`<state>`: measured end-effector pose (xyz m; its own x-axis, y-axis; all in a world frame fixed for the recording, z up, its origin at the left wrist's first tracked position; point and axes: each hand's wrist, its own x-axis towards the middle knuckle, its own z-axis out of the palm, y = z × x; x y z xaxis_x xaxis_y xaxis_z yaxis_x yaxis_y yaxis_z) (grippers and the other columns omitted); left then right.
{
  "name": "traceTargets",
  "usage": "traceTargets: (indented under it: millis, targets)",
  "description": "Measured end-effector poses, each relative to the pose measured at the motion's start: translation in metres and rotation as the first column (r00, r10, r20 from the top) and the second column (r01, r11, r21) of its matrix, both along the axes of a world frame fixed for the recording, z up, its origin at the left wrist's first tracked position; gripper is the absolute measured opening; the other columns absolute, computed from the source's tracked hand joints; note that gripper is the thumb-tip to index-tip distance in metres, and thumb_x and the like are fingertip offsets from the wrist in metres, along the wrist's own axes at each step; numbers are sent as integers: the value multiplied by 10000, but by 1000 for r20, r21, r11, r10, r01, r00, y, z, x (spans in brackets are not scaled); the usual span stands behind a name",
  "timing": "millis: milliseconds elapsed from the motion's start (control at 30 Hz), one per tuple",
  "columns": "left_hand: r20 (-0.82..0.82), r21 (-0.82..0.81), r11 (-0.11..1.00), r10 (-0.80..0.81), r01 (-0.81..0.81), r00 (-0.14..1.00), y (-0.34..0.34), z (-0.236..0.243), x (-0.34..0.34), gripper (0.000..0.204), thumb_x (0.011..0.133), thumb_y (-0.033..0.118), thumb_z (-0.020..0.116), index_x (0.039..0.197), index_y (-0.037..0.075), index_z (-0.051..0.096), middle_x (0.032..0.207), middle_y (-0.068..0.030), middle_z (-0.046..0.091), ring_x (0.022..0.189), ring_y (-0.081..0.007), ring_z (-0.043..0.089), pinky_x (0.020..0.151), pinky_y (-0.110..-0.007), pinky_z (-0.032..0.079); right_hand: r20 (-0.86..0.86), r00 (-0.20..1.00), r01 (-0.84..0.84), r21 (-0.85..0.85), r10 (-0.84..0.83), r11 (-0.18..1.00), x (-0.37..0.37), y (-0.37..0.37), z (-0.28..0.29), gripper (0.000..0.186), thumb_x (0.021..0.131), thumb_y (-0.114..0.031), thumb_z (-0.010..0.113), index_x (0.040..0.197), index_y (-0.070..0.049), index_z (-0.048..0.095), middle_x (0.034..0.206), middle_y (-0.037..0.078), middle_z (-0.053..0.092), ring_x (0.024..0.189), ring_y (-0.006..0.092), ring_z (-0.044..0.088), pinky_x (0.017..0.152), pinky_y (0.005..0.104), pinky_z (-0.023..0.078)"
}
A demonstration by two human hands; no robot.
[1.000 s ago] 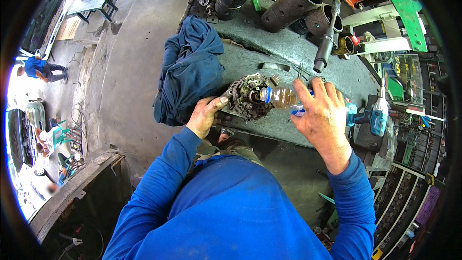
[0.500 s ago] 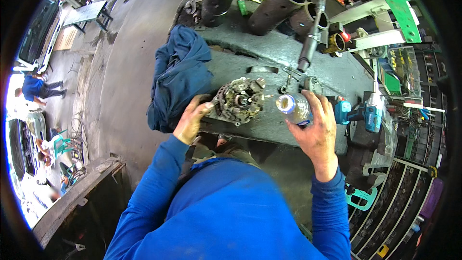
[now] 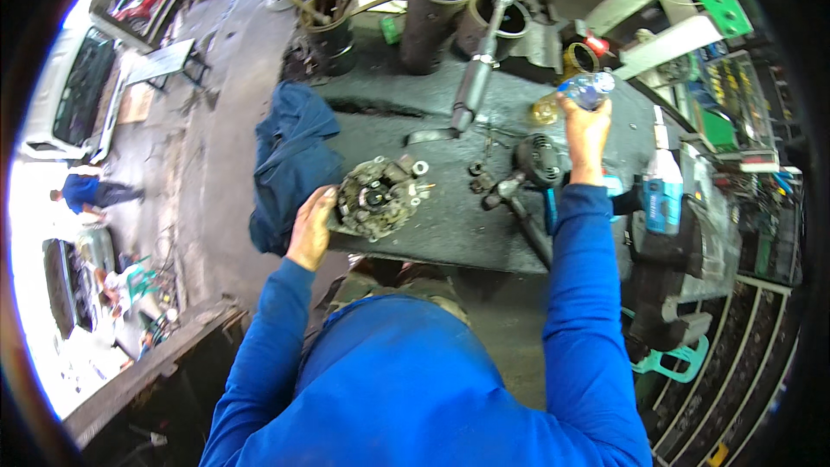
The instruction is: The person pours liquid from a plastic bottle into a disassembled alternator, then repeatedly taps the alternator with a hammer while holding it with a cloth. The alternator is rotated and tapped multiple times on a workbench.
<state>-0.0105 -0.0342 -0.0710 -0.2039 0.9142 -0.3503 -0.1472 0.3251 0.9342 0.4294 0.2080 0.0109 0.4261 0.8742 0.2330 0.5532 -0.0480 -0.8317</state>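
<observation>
2 hands are in view above the bench (image 3: pixel 458 229). Nearest, the left hand (image 3: pixel 311 229) touches the left rim of the unit (image 3: pixel 376 199), a round, grimy metal assembly near the bench's front edge; its fingers are partly hidden, so whether they clamp or merely rest cannot be told. In this assessment the unit is heavy and stiff, probably slick with grime; sound holds are opposite sides of the outer housing, clear of the central opening. Beside it on the left lies a crumpled blue cloth (image 3: pixel 294 156), soft and light by its look. Farther out to the right, the right hand (image 3: pixel 588 128) has its fingers closed around a clear bottle (image 3: pixel 590 89), held tilted. The bottle is judged light and thin-walled, liable to dent; a loose grip around the middle should suffice. Its mouth cannot be made out. Beyond the unit lies an air tool (image 3: pixel 474 91), and behind that stand 3 dark pots (image 3: pixel 430 30). Farthest, at left, 1 person in blue (image 3: pixel 82 193) is visible.
</observation>
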Motion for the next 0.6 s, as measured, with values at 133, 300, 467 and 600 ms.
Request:
traceTargets:
  millis: [133,300,467,600]
  targets:
    - [-17,-13,1000,0,0,1000,-1,4,3,477,1136,378,571,1327,-43,690,1217,-39,729,1168,-138,612,1077,-292,446,-84,992,93,-62,-98,994,26,29,-57,755,728,-227,982,1317,45,598,1201,207,744,1090,331,723,1012,441,549]
    - [-32,8,1000,6,-5,999,-3,5,7,413,1139,350,557,1321,-11,640,1147,-29,657,1088,-131,561,1017,-288,443,-87,981,175,-19,-176,984,8,-37,-27,793,839,-263,935,1446,54,535,1305,218,689,1162,327,677,1038,426,522]
    - [-91,61,998,4,2,996,4,6,6,364,1129,307,569,1330,7,604,1154,-36,634,1088,-130,548,999,-295,453,-330,937,-214,-281,115,936,-70,-136,-11,498,1062,-267,720,1441,39,617,1303,253,713,1296,362,653,1106,449,501]
    - [-288,92,989,-81,112,954,7,18,10,421,1109,328,587,1375,2,564,1060,-96,662,1005,-179,603,934,-333,496,-248,751,-661,-281,612,696,-124,-152,-49,620,1156,-503,492,1470,11,635,1378,165,714,1267,228,638,1106,343,471]
